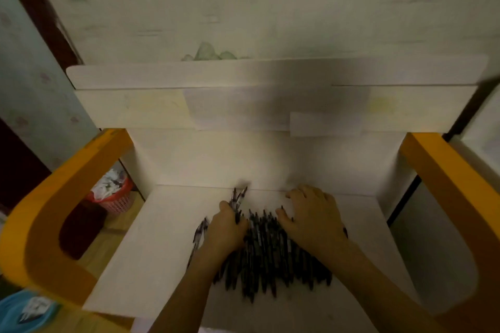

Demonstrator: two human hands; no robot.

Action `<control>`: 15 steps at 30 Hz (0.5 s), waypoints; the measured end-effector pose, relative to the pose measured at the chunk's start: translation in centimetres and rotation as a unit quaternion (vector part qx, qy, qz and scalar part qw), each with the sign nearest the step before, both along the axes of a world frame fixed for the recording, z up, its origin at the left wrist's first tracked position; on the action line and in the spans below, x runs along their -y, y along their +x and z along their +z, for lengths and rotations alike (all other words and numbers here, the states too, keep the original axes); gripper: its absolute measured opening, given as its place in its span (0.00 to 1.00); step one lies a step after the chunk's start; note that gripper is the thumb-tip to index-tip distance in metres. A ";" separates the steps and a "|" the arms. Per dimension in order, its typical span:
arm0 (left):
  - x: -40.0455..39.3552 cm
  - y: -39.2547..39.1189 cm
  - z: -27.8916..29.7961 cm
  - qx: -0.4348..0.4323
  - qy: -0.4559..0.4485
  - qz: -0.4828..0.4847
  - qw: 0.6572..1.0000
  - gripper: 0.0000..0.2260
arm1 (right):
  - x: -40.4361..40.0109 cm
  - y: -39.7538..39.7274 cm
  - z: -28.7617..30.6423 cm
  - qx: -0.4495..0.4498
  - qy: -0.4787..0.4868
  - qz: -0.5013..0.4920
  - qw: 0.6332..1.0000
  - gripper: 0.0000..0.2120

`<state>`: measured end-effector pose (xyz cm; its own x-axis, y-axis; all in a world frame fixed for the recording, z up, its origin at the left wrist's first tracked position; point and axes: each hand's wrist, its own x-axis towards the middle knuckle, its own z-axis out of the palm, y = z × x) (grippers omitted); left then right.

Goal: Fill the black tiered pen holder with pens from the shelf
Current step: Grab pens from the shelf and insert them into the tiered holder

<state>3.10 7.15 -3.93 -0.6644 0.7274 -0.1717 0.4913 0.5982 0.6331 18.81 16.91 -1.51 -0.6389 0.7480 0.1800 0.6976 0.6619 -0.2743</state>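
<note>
Both my forearms reached forward over the white shelf. Between and beneath my hands lay the pile of black pens, heaped side by side, their tips toward me. My left hand sat at the pile's left edge, fingers curled round a small bunch of pens whose ends stuck out past my thumb, away from me. A couple of stray pens lay just left of that hand. My right hand rested on the far right part of the pile, fingers spread and fairly flat, pressing down and gripping nothing. The two hands were apart, the heap between them. I could not see the black tiered holder. Beyond my fingers rose the shelf's pale back panel. Far to my left, under an orange frame, stood a red basket with white scraps inside.
</note>
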 end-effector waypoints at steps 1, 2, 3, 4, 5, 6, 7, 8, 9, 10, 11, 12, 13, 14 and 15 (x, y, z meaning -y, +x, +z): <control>0.0 0.0 0.3 0.004 0.005 -0.001 1.000 0.08 | 0.0 0.0 0.5 -0.004 0.010 -0.005 1.000 0.29; 0.0 -0.1 0.7 0.010 0.012 -0.001 1.000 0.08 | 0.1 0.1 0.9 -0.009 0.018 -0.007 1.000 0.28; 0.1 -0.2 1.0 0.016 0.022 -0.003 1.000 0.08 | 0.2 0.2 1.5 -0.008 0.021 -0.008 1.000 0.28; 0.1 -0.4 1.4 0.023 0.028 -0.005 0.999 0.09 | 0.3 0.3 2.1 0.004 0.025 -0.010 1.000 0.27; 0.1 -0.5 1.8 0.027 0.029 -0.010 0.999 0.10 | 0.3 0.5 2.7 0.021 0.028 -0.017 0.999 0.25; 0.2 -0.6 2.3 0.031 0.027 -0.018 0.999 0.11 | 0.3 0.7 3.1 0.028 0.033 -0.023 0.999 0.24; 0.2 -0.8 2.8 0.033 0.026 -0.030 0.999 0.13 | 0.4 0.9 3.6 0.021 0.040 -0.028 0.999 0.23; 0.3 -0.8 3.3 0.037 0.024 -0.044 0.998 0.14 | 0.6 1.2 4.1 0.010 0.045 -0.035 0.998 0.22; 0.3 -0.9 3.7 0.036 0.024 -0.060 0.997 0.14 | 0.8 1.4 4.6 -0.003 0.056 -0.042 0.998 0.22; 0.3 -0.8 4.2 0.035 0.023 -0.075 0.996 0.13 | 1.0 1.7 5.2 -0.012 0.068 -0.049 0.996 0.21; 0.3 -0.7 4.8 0.029 0.029 -0.091 0.995 0.12 | 1.3 2.0 5.9 -0.009 0.079 -0.055 0.995 0.21; 0.2 -0.5 5.3 0.024 0.037 -0.108 0.993 0.10 | 1.5 2.5 6.6 -0.005 0.090 -0.059 0.994 0.21; 0.1 -0.3 5.9 0.019 0.052 -0.124 0.991 0.08 | 1.7 2.9 7.4 -0.002 0.103 -0.064 0.993 0.21; -0.1 0.1 6.6 0.018 0.066 -0.140 0.988 0.07 | 1.9 3.4 8.1 -0.001 0.113 -0.071 0.991 0.22; -0.1 0.6 7.4 0.018 0.084 -0.157 0.984 0.05 | 2.1 4.0 8.8 0.003 0.121 -0.079 0.989 0.22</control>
<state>3.74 7.25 3.49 -0.3981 0.9160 -0.0507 0.6101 0.3056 0.7311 22.76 14.82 7.28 -0.5198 0.7734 0.3629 0.7983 0.5909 -0.1160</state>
